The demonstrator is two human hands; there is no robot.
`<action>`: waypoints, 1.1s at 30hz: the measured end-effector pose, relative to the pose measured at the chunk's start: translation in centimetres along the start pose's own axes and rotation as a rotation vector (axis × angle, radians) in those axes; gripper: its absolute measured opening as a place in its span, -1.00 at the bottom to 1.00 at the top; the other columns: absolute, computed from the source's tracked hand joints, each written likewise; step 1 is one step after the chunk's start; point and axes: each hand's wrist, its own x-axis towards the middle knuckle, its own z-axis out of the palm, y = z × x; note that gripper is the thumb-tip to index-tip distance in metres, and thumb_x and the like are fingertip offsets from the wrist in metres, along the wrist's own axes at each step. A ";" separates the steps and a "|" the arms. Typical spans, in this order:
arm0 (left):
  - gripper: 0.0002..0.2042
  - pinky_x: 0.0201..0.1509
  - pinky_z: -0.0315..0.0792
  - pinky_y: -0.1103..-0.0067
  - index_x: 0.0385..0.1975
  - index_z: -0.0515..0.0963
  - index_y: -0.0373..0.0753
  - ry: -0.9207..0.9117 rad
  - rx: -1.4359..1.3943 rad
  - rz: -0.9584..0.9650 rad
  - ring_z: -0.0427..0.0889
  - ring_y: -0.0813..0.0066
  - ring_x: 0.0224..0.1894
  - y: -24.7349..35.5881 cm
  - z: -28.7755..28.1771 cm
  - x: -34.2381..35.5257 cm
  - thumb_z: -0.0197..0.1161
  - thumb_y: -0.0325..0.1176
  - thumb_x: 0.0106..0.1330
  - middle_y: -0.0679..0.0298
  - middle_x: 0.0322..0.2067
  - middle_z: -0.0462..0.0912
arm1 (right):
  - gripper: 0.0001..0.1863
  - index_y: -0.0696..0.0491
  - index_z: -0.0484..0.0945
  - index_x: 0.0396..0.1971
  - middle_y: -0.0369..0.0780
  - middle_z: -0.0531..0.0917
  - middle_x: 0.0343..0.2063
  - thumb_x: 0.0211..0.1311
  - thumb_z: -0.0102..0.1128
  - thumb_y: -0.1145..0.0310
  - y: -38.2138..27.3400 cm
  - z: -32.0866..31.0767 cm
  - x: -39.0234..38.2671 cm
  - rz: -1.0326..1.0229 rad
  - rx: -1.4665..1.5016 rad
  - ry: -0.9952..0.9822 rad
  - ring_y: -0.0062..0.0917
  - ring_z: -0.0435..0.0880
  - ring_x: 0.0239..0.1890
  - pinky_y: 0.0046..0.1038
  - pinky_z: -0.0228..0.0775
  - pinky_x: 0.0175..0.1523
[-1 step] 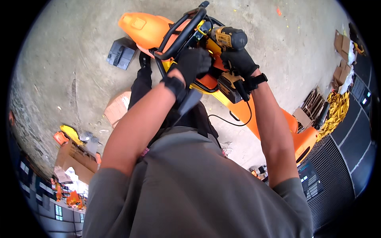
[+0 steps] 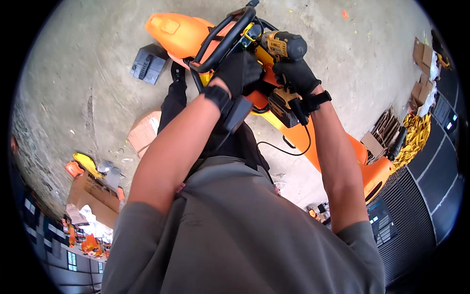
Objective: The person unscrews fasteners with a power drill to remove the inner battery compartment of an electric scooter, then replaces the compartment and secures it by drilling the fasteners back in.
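Observation:
An orange vehicle body (image 2: 174,34) with black tube bars (image 2: 218,56) lies ahead of me. My right hand (image 2: 297,76) in a black glove is closed round the grip of a yellow-black cordless driver (image 2: 283,46), whose battery (image 2: 281,108) hangs below it. The driver's nose reaches toward the metal parts inside the bars; its tip is unclear. My left hand (image 2: 239,71), also gloved, is closed beside those bars, its hold hidden. A dark flat object (image 2: 236,113) hangs by my left wrist, and a black cable (image 2: 284,149) loops from near the driver.
A grey battery (image 2: 147,66) stands on the concrete floor (image 2: 98,73) beside my dark-clad leg. Cardboard boxes (image 2: 93,196) and loose orange and yellow parts lie at lower left. Flattened cardboard (image 2: 382,127), yellow pieces (image 2: 413,142) and dark panels (image 2: 440,181) line the right side.
My left hand has shifted slightly upward, and the dark object by its wrist has swung a little rightward. The driver has moved very slightly with my right hand.

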 end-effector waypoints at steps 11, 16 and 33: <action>-0.72 -0.07 0.51 0.36 -0.16 0.53 -0.25 0.113 0.868 0.703 0.63 0.10 -0.13 -3.0 -0.6 9.8 0.28 -0.35 0.13 0.04 -0.23 0.66 | -0.63 0.16 0.47 -0.08 -0.29 0.56 -0.35 0.03 0.17 0.55 -0.4 1.2 -0.8 -0.229 -0.180 -0.005 -0.63 0.54 -0.36 -0.58 0.44 -0.30; -0.72 -0.04 0.49 0.38 -0.16 0.54 -0.22 0.203 1.174 0.732 0.62 0.10 -0.11 -1.2 1.1 6.5 0.31 -0.37 0.11 0.05 -0.24 0.66 | -0.70 0.12 0.49 -0.14 -0.31 0.55 -0.45 0.07 0.17 0.50 1.7 -0.3 -0.4 -0.162 -0.119 -0.051 -0.67 0.53 -0.47 -0.63 0.38 -0.43; -0.66 0.03 0.47 0.46 -0.06 0.54 -0.19 0.268 1.093 0.723 0.62 0.18 -0.07 -1.9 0.4 7.1 0.29 -0.34 0.12 0.10 -0.18 0.66 | -0.82 0.10 0.55 -0.28 -0.28 0.58 -0.51 0.06 0.22 0.48 1.8 -0.6 0.2 -0.562 -0.330 0.008 -0.61 0.55 -0.50 -0.54 0.39 -0.45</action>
